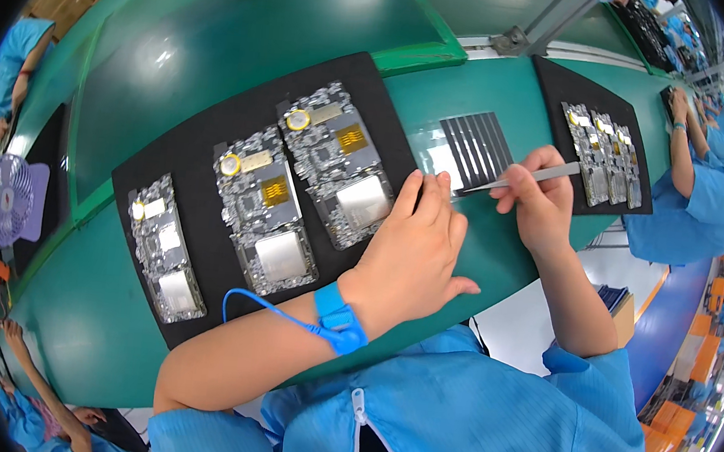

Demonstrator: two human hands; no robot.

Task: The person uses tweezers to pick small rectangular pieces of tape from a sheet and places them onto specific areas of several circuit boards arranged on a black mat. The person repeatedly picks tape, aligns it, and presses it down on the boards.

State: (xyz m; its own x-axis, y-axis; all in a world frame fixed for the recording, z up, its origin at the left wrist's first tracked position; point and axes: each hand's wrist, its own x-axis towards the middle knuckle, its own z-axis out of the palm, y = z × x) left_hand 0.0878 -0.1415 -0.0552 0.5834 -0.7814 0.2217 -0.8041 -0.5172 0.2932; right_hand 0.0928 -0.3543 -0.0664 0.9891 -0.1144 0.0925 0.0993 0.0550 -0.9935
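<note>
My right hand (541, 204) holds metal tweezers (564, 170) in a pinch, their tips at the lower edge of a sheet of black strips (477, 148). That sheet has a clear and white backing (429, 150) on its left side. My left hand (412, 253) lies with fingers stretched out, fingertips at the bottom of the sheet, holding nothing I can see. A blue wrist strap (338, 318) with a cord is on my left wrist. To its left, a black pad (189, 166) carries three circuit boards, the closest board (333, 162) just beside my left hand.
Another black pad (558, 88) with several circuit boards (600, 153) lies to the right on the green table (83, 321). A raised green-framed panel (251, 15) runs along the far side. A purple fan (14, 199) stands at left. Co-workers in blue (696, 197) sit around.
</note>
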